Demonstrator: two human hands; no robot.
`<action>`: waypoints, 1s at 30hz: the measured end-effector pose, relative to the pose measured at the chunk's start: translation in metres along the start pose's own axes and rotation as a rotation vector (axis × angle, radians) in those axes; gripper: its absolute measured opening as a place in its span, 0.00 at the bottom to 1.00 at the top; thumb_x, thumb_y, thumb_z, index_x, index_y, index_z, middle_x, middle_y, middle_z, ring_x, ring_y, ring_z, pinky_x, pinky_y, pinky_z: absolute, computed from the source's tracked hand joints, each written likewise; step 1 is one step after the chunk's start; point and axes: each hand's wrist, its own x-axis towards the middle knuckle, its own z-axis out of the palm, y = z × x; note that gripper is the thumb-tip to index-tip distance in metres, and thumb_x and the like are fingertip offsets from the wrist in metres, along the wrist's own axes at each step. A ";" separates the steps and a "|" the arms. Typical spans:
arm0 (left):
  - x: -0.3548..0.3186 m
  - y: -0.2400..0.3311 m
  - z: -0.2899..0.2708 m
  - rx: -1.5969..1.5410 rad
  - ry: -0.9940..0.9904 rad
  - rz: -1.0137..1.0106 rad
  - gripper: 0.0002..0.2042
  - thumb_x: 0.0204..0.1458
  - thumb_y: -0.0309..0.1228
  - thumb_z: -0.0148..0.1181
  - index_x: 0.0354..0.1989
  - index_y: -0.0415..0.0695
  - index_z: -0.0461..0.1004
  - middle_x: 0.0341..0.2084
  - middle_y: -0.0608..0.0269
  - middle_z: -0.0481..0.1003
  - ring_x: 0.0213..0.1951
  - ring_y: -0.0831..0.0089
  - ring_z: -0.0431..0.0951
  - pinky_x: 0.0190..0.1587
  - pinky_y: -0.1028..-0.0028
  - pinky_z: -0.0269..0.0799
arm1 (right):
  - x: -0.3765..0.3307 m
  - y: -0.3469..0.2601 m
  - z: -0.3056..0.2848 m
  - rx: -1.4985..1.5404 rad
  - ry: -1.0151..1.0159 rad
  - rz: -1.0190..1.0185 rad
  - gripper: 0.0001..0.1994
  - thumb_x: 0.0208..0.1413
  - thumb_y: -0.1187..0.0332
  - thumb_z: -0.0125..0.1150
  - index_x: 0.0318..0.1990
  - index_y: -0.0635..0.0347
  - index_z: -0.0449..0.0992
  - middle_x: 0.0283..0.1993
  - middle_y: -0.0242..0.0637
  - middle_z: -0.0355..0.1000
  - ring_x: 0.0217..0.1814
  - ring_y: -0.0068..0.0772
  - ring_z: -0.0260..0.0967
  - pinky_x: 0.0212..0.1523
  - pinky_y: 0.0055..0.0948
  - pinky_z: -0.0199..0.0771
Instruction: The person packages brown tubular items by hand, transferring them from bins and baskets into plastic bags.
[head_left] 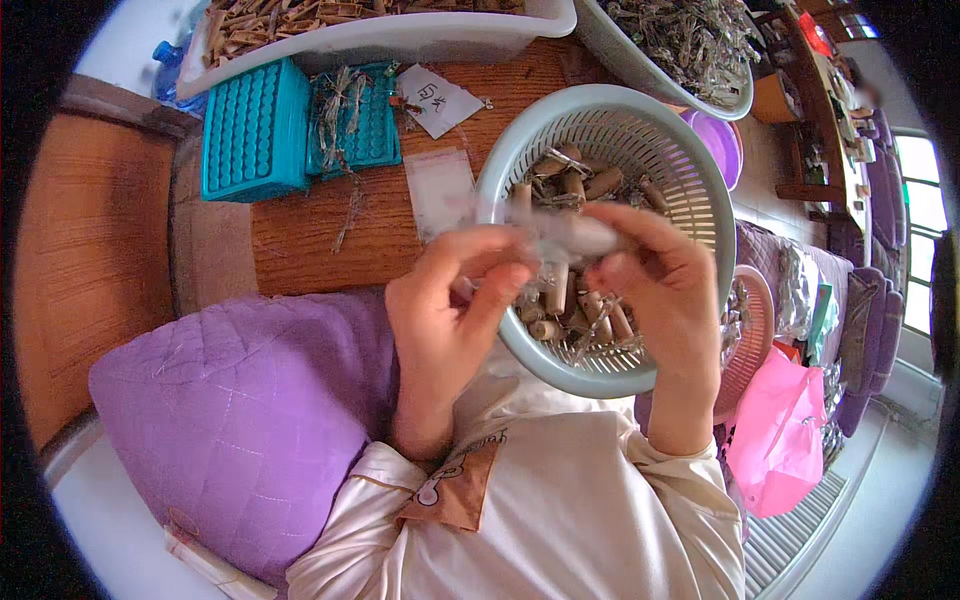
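Cream shirt (580,510) filled the near foreground, a quilted purple cushion (240,420) at its left. Both hands were raised over a grey-green slatted basket (497,160) with tan tubes (604,183) and shiny clear bits jumbled inside. Main item, a pale tube (590,237), was between the hands, above the basket's contents; motion blur, so its ends and any wrapping couldn't be read. Right hand (668,295): thumb and fingers appeared to be pinching the tube. Left hand (435,300): thumb and index were curled at the tube's other end, near something clear; couldn't tell if they gripped it or were loose.

Likeliest trouble, as judged: a drop. Only fingertips seemed to support the tube, so a slip could send it into the basket, where similar tubes would make it hard to pick out. Clear bits could snag on a finger or on each other, pulling something out of line. Tearing was possible if the material was thin and both hands tugged. Loose strands (340,110) on the teal trays (255,130) looked tangle-prone too, should a sleeve brush them.
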 end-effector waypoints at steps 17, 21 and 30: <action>0.005 0.000 -0.008 0.166 -0.263 -0.247 0.16 0.38 0.31 0.64 0.36 0.38 0.72 0.19 0.62 0.75 0.21 0.85 0.71 0.20 0.87 0.61 | -0.014 -0.042 -0.008 -0.248 0.261 -0.303 0.16 0.40 0.67 0.62 0.37 0.69 0.71 0.38 0.37 0.68 0.40 0.26 0.64 0.43 0.20 0.61; 0.003 -0.001 -0.008 0.198 -0.324 -0.201 0.17 0.37 0.34 0.64 0.37 0.43 0.72 0.19 0.64 0.75 0.16 0.86 0.67 0.17 0.85 0.58 | -0.008 -0.043 -0.011 -0.665 0.288 -0.524 0.17 0.40 0.67 0.62 0.37 0.70 0.71 0.38 0.37 0.65 0.37 0.23 0.64 0.38 0.18 0.63; 0.001 0.005 -0.009 0.240 -0.357 -0.147 0.19 0.36 0.35 0.64 0.38 0.42 0.72 0.18 0.63 0.75 0.17 0.90 0.68 0.17 0.87 0.57 | -0.013 -0.054 -0.002 -0.809 0.239 -0.360 0.14 0.38 0.72 0.61 0.35 0.68 0.71 0.33 0.34 0.63 0.35 0.21 0.63 0.32 0.15 0.63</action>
